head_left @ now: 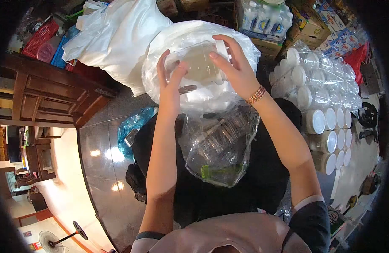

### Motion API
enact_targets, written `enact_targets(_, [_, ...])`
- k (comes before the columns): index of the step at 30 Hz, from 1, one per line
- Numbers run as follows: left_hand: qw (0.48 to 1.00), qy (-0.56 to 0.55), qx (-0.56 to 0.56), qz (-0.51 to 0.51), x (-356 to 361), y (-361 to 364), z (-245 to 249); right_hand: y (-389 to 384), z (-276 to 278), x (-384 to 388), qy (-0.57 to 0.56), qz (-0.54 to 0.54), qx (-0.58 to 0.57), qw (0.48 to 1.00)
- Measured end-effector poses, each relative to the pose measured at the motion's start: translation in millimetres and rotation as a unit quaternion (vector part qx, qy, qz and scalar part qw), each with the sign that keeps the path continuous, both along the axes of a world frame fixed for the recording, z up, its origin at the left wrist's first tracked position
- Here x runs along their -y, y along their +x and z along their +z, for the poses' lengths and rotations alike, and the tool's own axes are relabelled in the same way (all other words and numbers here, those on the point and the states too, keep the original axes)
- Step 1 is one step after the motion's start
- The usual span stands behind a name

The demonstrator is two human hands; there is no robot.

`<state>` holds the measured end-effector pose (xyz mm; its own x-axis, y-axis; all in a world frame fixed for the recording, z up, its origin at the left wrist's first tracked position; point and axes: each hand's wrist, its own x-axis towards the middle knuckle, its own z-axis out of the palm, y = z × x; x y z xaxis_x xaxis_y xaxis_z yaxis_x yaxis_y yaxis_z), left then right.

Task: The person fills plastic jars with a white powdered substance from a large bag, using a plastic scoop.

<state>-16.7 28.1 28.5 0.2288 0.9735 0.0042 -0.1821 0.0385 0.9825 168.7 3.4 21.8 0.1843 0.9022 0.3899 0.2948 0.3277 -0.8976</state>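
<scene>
The person holds a clear jar [198, 64] on its side in both hands, above an open white bag [245, 47]. The left hand [172, 72] has its thumb and fingers spread wide around the base end. The right hand [238, 69] grips the other end, thumb and fingers apart across the white lid [222, 51]; a woven bracelet [256, 94] circles that wrist. A clear bag [234, 162] with a green strip [222, 171] lies on the person's dark lap [194, 185], below the white bag. Beside the lap, to the left, is a blue bag [137, 120], with a phone [131, 137] at it. A white sack [118, 38] leans just left of the white bag. To the right, lidded jars [325, 120] stand in rows, the far ones under clear wrap [348, 78]. Bottles [266, 21] in a pack sit beyond the white bag, near some boxes [310, 27]
</scene>
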Motion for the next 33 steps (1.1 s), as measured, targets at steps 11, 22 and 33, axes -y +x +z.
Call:
enact_targets(11, [0.992, -0.076, -0.015, 0.104, -6.4, -14.2, -3.1, 8.4, 22.8, 5.9, 0.103, 0.150, 0.050, 0.982])
enact_targets(22, [0.998, 0.029, -0.005, 0.063, -7.6, -13.6, -4.7, 18.1, 23.8, 2.5, -0.290, 0.040, -0.190, 0.937])
enact_targets(33, [0.993, 0.097, -0.053, 0.038, -0.1, -11.3, 0.9, -4.4, 14.1, 11.1, -0.166, 0.077, -0.016, 0.983])
